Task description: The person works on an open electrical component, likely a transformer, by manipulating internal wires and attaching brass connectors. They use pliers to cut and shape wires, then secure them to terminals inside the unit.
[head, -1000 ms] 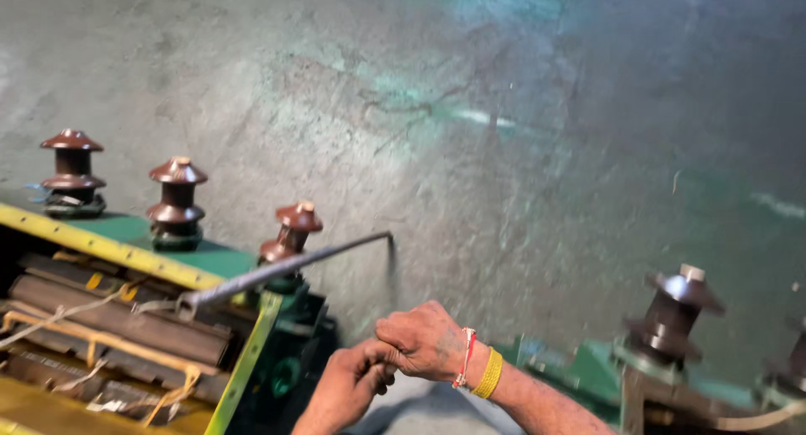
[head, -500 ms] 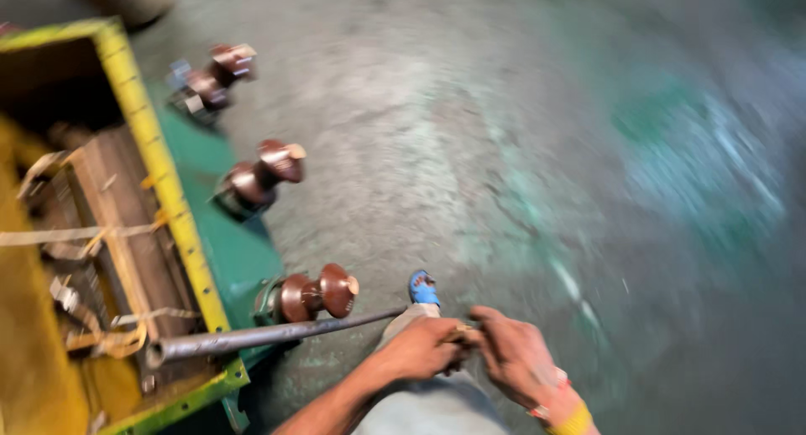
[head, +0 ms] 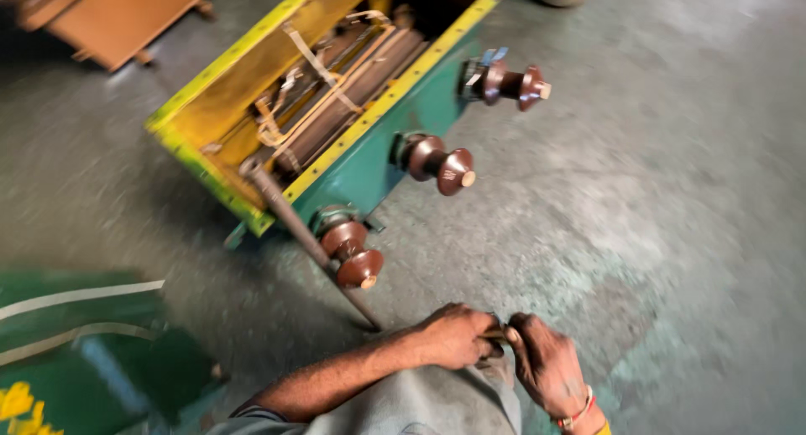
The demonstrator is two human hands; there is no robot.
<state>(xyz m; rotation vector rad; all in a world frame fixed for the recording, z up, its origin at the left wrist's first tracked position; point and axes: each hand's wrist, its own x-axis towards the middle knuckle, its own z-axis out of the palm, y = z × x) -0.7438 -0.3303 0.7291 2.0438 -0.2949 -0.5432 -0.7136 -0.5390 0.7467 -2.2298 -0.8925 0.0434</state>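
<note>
Apparently mid-job: both hands, left point(head: 457, 336) and right point(head: 546, 369), closed together, contents unclear, near rod point(head: 306, 238) lodged in open tank point(head: 369, 158); insulators point(head: 441, 162) still mounted.

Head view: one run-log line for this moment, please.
left hand: gripping rod end | right hand: beside it | metal rod: over tank rim
</note>
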